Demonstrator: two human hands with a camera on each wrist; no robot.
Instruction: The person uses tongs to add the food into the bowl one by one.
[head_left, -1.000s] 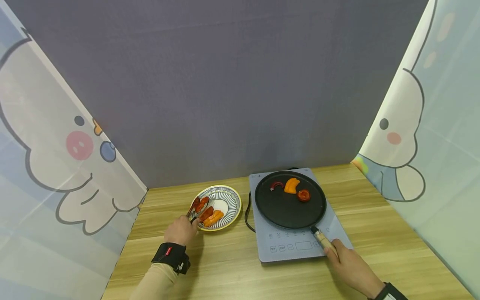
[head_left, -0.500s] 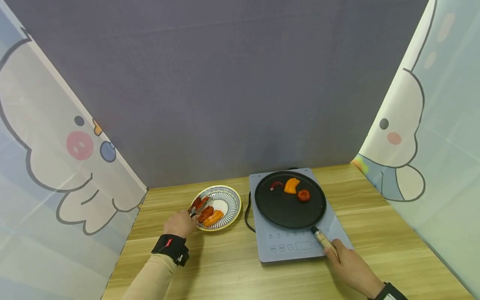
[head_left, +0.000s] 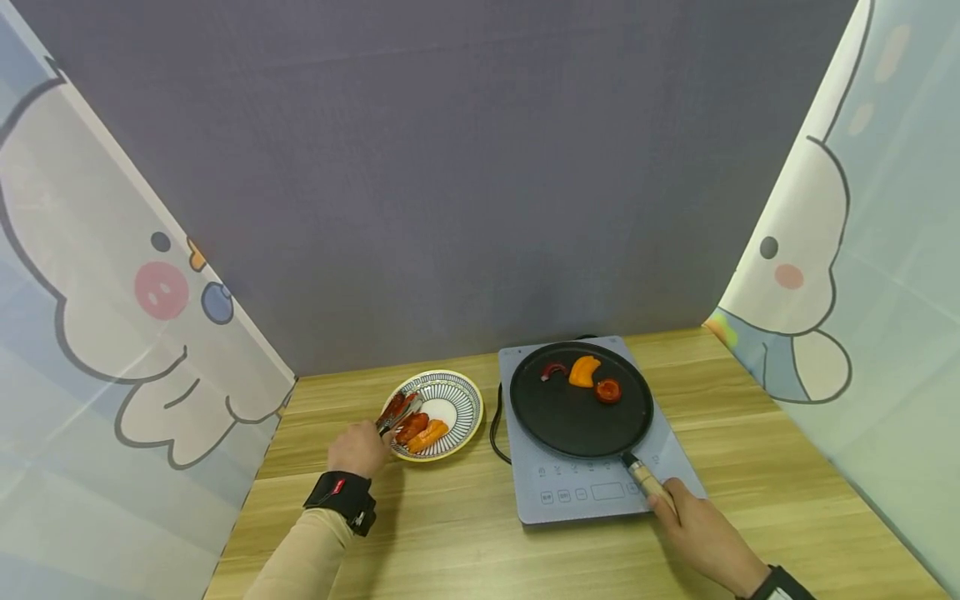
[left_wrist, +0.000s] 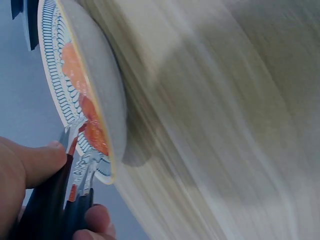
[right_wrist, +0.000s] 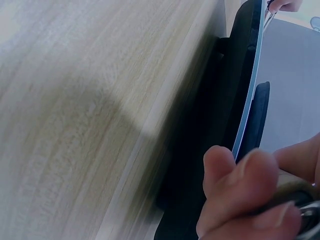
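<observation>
My left hand (head_left: 360, 450) grips black-handled tongs (left_wrist: 52, 192) with metal ends, which reach over the left side of a patterned plate (head_left: 468, 417). Dark red food pieces (head_left: 396, 405) lie between or beside the tong ends; whether they are pinched I cannot tell. Nearer the front of the plate are a red piece (head_left: 412, 427) and an orange piece (head_left: 427, 437), which look like pepper. My right hand (head_left: 701, 533) holds the wooden handle (head_left: 647, 478) of a flat black pan (head_left: 573, 429). On the pan lie a dark red curved piece (head_left: 553, 371), an orange piece (head_left: 584, 372) and a round red piece (head_left: 608, 391).
The pan sits on a grey induction cooktop (head_left: 536, 496) with a touch panel along its front. A black cable (head_left: 495, 433) runs between plate and cooktop. A grey wall (head_left: 480, 192) backs the wooden table (head_left: 450, 533), with cartoon-printed panels at both sides.
My left hand and the tongs have shifted slightly left, and the tong ends look closer together around the dark red pieces. The right hand, pan and its food stay in place.
</observation>
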